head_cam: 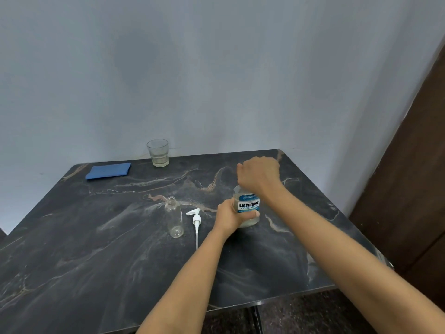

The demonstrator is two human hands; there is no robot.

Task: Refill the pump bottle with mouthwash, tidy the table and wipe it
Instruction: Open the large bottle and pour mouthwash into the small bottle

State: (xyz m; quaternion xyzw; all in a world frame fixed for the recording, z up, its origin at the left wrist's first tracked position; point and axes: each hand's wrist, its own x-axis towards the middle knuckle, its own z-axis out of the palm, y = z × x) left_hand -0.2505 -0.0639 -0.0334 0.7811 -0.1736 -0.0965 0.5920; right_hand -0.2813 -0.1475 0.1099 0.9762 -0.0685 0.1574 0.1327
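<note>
Mouthwash bottle stands upright on the right half of the table, and I have both hands on it. My left hand is wrapped round its lower body, thumb lying across the front under the label. My right hand is curled down over its top and hides the closure, so I judge this to be the unscrewing step. I cannot tell whether the top is tight or already loose, nor how full the bottle is.

My first worry is the squeeze. If my left hand clamps hard on soft plastic while the top comes free with a jerk, liquid could jump out of the neck onto the dark stone.

My second worry is what lies just left of my left hand. The pump head lies on its side with its tube running toward the near edge, close beside my left forearm. Beyond it the empty pump bottle stands upright with its neck open. It looks light, so a sideways twitch of the wrist could roll the pump or topple the bottle.

That neck is also narrow, and a hasty pour would likely overshoot it.

The blue cloth and the glass sit at the far left, well apart, so a spill could spread before I reach the cloth.
</note>
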